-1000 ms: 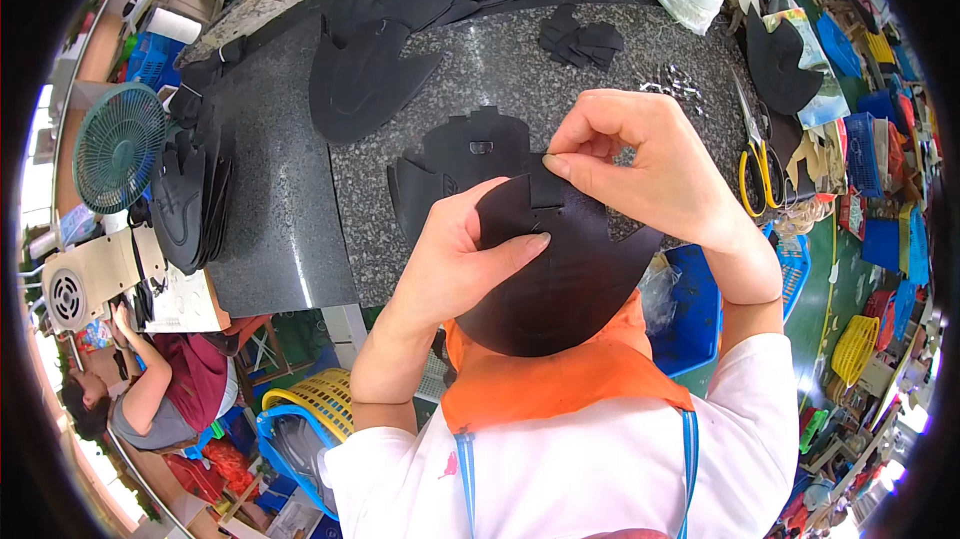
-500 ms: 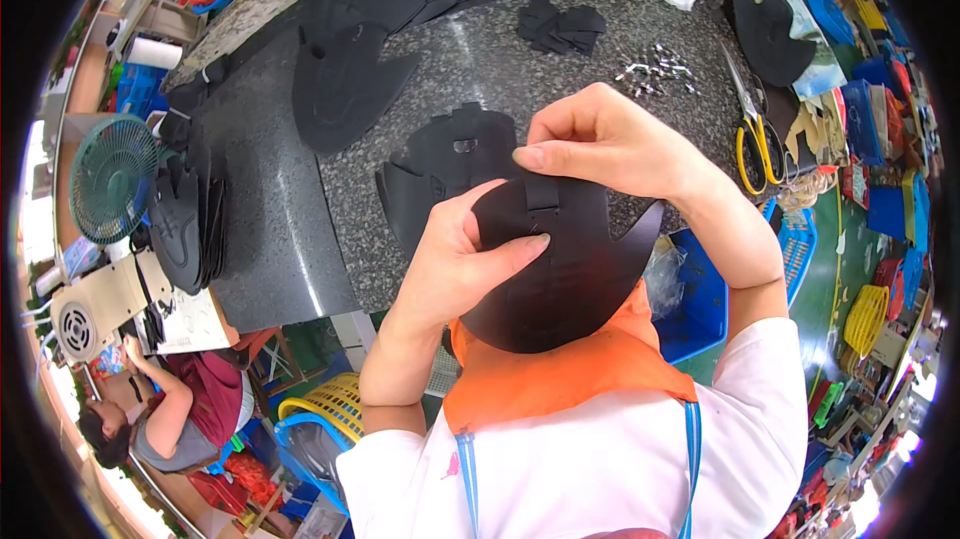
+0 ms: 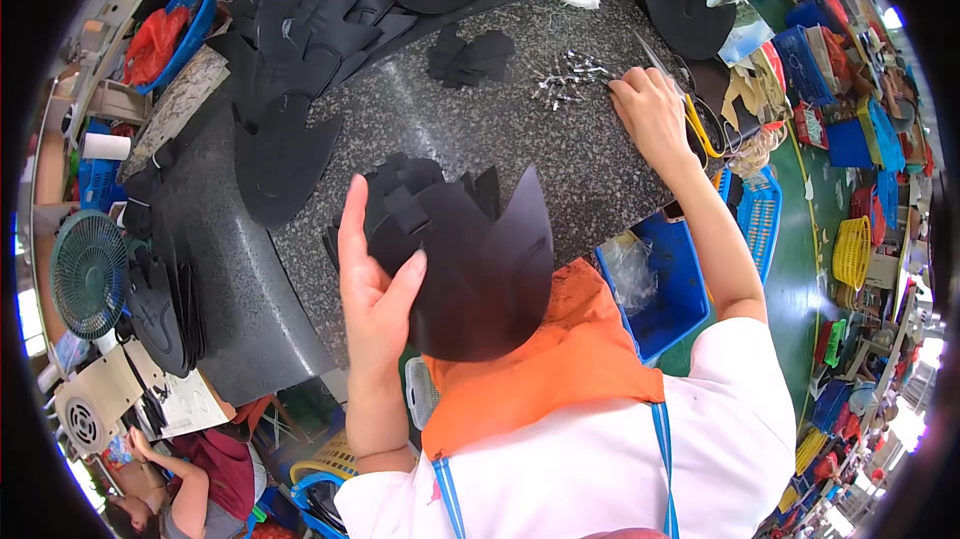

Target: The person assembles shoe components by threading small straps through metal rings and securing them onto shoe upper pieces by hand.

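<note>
A black curved, pointed sheet piece (image 3: pixel 482 274) is in my left hand (image 3: pixel 375 289), with the thumb on top and the fingers behind its left edge. A small black strip lies across its upper left part. Other black pieces (image 3: pixel 405 174) on the table sit just behind it, partly covered. Stretched out to the far right, my right hand (image 3: pixel 652 117) has its fingers bent together at the edge of a scatter of small shiny metal parts (image 3: pixel 566 77). Whatever its fingertips pinch is hidden. Beside that hand lie scissors (image 3: pixel 697 127) with yellow handles.
Small black strips (image 3: pixel 470 57) lie left of the metal parts. Overlapping black pieces (image 3: pixel 320 14) cover the table's far left. A blue bin (image 3: pixel 660 334) stands below the table edge at right. At left are a green fan (image 3: pixel 90 274) and another person (image 3: pixel 195 484).
My right hand has left the black piece and moved right to the metal parts. My left hand still holds the piece, now shifted left in view. The whole view has turned somewhat.
</note>
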Demonstrator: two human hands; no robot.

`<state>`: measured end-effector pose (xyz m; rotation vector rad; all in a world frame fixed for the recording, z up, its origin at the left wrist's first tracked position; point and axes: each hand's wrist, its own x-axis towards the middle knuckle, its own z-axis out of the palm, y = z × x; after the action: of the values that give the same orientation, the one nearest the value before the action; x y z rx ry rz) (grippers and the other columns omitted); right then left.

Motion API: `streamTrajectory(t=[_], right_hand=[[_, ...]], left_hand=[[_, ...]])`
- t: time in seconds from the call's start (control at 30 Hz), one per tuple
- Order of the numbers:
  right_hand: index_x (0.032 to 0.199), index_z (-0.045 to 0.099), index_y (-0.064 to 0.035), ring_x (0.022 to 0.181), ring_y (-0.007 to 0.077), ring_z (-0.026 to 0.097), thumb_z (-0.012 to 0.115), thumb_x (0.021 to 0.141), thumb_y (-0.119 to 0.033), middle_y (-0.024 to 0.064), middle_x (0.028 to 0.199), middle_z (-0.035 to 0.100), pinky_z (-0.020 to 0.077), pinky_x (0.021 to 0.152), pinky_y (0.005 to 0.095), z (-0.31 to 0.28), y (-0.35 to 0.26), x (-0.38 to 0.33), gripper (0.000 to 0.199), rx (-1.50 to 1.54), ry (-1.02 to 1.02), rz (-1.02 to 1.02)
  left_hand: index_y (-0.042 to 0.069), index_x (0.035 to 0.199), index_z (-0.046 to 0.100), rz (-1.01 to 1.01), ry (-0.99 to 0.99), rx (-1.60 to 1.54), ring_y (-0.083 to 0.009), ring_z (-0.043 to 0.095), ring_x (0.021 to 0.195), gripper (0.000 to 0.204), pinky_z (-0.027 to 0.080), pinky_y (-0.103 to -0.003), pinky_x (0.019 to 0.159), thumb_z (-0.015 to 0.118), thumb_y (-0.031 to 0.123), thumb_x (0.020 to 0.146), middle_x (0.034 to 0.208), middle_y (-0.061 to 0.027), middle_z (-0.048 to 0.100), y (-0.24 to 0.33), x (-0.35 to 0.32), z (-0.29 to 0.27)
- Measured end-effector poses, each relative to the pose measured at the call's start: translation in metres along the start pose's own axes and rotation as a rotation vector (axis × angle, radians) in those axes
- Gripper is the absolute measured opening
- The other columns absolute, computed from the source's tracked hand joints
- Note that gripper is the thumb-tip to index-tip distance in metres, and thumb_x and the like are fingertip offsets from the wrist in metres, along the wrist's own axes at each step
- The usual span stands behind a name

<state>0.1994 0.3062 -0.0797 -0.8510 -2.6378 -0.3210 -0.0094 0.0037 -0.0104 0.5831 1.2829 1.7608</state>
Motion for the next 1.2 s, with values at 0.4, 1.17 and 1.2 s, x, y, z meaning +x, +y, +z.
streamTrajectory(t=[0.4,1.17,1.2], right_hand=[[0.093,0.067,-0.0032,0.074,0.0101,0.061,0.070,0.080,-0.004,0.0044,0.080,0.063,0.0497,0.067,0.0273,-0.098,-0.146,0.008,0.013,1.411,-0.439,-0.262],[0.081,0.071,-0.0045,0.074,0.0122,0.057,0.079,0.076,-0.006,0.0035,0.078,0.062,0.0447,0.065,0.0242,-0.086,-0.188,-0.011,0.010,1.711,-0.328,0.076],[0.083,0.071,-0.0044,0.073,0.0116,0.056,0.079,0.076,-0.006,0.0037,0.079,0.062,0.0442,0.065,0.0245,-0.083,-0.191,-0.014,0.010,1.757,-0.203,0.125]], left_hand=[[0.008,0.090,0.067,0.310,-0.104,0.919,-0.0253,0.065,0.070,0.014,0.054,-0.034,0.068,0.073,0.005,0.078,0.082,-0.0068,0.068,0.002,-0.016,0.008],[0.009,0.114,0.063,0.394,0.030,0.874,-0.0246,0.068,0.086,0.040,0.054,-0.030,0.072,0.070,-0.003,0.076,0.103,-0.0107,0.068,0.003,-0.017,0.002],[0.007,0.116,0.063,0.407,0.058,0.802,-0.0244,0.068,0.090,0.042,0.054,-0.030,0.075,0.070,-0.004,0.077,0.107,-0.0115,0.068,0.002,-0.015,0.004]])
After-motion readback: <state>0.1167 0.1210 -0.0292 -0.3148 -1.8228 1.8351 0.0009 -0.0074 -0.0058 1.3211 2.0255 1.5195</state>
